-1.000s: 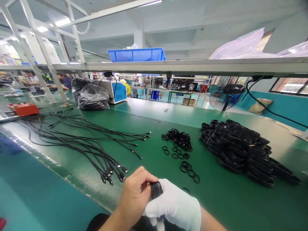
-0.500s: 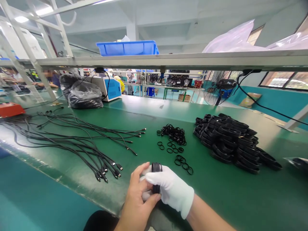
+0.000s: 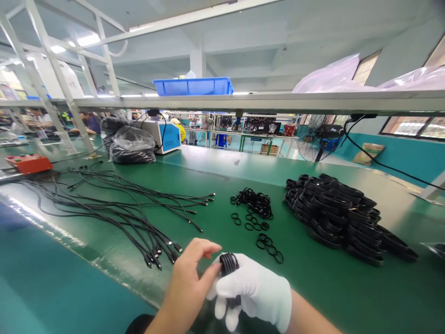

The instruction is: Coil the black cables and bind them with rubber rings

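Observation:
A small coil of black cable (image 3: 228,263) is gripped in my right hand (image 3: 255,287), which wears a white glove. Its gloved thumb lies across the windings and the lower part of the coil shows below it. My bare left hand (image 3: 189,283) is just left of the coil, thumb and index finger apart, the thumb tip at the coil's edge; whether it touches is unclear. Beyond my hands lie several loose black rings (image 3: 271,248) and a heap of such rings (image 3: 255,202). Uncoiled black cables (image 3: 128,218) with plugs stretch across the left of the green table (image 3: 194,169).
A large pile of coiled black cables (image 3: 333,213) stands on the right. At the back left are a bagged black bundle (image 3: 132,146), a white-and-blue machine (image 3: 170,137) and an orange control box (image 3: 29,163). A shelf (image 3: 264,101) overhead carries a blue bin (image 3: 193,86).
My left hand has loosened from around the coil and drawn to the left, its fingers spreading. The coil has tilted slightly in my right hand. The camera view has tipped upward.

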The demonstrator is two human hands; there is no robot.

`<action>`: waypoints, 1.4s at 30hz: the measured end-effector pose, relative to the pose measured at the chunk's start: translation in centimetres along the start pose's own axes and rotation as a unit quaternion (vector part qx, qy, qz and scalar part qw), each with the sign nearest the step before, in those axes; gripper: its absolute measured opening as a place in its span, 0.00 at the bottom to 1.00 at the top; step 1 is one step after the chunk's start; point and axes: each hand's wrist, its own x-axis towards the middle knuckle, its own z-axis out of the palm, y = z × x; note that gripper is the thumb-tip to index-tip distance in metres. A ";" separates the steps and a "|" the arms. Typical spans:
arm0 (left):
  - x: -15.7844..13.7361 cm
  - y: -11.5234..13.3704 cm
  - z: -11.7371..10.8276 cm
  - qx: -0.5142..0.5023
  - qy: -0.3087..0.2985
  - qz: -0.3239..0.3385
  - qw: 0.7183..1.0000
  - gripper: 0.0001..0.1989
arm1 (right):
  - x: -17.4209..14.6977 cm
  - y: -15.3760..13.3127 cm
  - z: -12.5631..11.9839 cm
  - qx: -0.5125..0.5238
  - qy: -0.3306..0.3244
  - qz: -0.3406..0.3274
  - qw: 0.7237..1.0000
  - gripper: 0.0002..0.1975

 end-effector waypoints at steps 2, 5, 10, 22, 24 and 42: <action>-0.2 -0.1 0.9 0.035 -0.002 0.041 0.999 0.08 | 0.0 0.5 0.0 0.003 -0.004 0.000 1.000 0.12; -0.8 -0.6 2.1 0.087 0.026 0.113 0.989 0.09 | 0.0 1.1 -0.3 -0.001 0.008 0.009 1.000 0.09; -0.9 -1.0 2.5 0.127 0.053 0.199 0.970 0.14 | -0.2 1.0 -0.5 -0.044 0.026 0.020 0.998 0.07; 0.6 -0.7 2.0 0.028 -0.023 0.043 0.998 0.13 | -0.4 1.1 -1.1 0.081 0.045 -0.023 0.995 0.14; 0.1 -0.8 1.6 0.018 -0.006 0.006 1.000 0.09 | -0.4 1.2 -1.8 0.116 0.033 -0.044 0.992 0.17; -2.7 -0.8 4.3 -0.064 -0.046 -0.033 0.996 0.02 | 0.2 1.2 -1.7 0.114 0.009 -0.119 0.986 0.14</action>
